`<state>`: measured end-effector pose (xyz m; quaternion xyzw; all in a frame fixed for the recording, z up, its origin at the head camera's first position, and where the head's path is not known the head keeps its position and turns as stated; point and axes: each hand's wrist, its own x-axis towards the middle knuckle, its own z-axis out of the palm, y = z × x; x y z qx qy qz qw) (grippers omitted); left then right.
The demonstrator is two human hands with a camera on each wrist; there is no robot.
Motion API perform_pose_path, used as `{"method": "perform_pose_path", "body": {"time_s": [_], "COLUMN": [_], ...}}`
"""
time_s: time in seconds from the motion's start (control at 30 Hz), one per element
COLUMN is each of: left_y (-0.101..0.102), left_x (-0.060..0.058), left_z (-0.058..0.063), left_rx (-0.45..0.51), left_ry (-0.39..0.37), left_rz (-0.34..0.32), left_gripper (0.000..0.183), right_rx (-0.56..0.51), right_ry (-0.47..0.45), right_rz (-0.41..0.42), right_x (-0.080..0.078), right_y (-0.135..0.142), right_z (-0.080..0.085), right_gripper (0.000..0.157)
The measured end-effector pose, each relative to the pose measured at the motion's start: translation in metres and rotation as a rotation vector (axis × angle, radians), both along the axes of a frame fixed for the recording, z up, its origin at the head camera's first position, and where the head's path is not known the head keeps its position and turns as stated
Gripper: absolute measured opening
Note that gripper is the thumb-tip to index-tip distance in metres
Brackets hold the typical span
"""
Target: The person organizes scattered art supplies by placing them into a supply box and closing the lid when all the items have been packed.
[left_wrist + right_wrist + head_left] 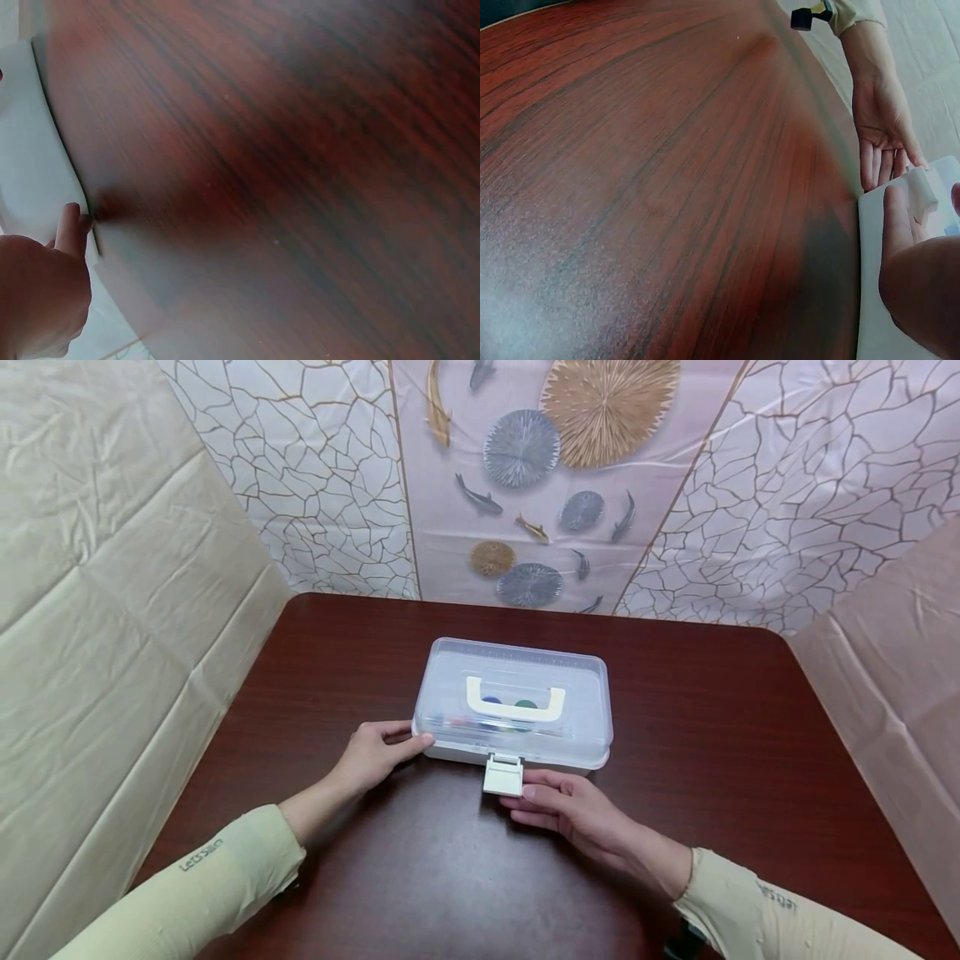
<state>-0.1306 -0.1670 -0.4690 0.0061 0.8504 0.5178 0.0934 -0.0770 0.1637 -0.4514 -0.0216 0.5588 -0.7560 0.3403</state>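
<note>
A clear-lidded plastic box [450,685] with a white carry handle [514,710] stands on the table, its lid down. Through the lid show a blue and a green round thing and some colourful slim items, blurred. My left hand [375,758] holds the front left corner, thumb on the rim and fingers along the side. At the front, the white latch [502,775] sticks outward, flipped up from the wall. My right hand [573,810] pinches the latch's right edge, thumb in front and fingers beneath. The right wrist view shows the latch [924,191] between both hands.
The dark red wooden table [712,718] extends around the box. Patterned cloth [330,468] hangs behind its far edge, and pale cloth walls [112,527] rise at both sides. A small black device [802,19] sits by the left sleeve.
</note>
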Motion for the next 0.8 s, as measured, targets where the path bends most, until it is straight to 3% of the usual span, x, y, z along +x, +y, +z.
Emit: {"method": "perform_pose_path", "body": {"time_s": [0.57,0.8], "left_y": [0.0007,0.0011], "left_x": [-0.0001,0.0002], "left_z": [-0.0036,-0.0031], "left_rx": [-0.005,0.008], "left_ry": [-0.001,-0.006], "left_rz": [-0.001,0.013], "left_gripper": [0.057,0.053], "right_rx": [0.025,0.015], "right_ry": [0.018,0.008], "right_rz": [-0.059,-0.089], "right_x": [-0.0020,-0.0041], "right_y": [-0.0076,-0.0098], "right_z": [-0.0063,-0.0061], "right_gripper": [0.056,0.029]}}
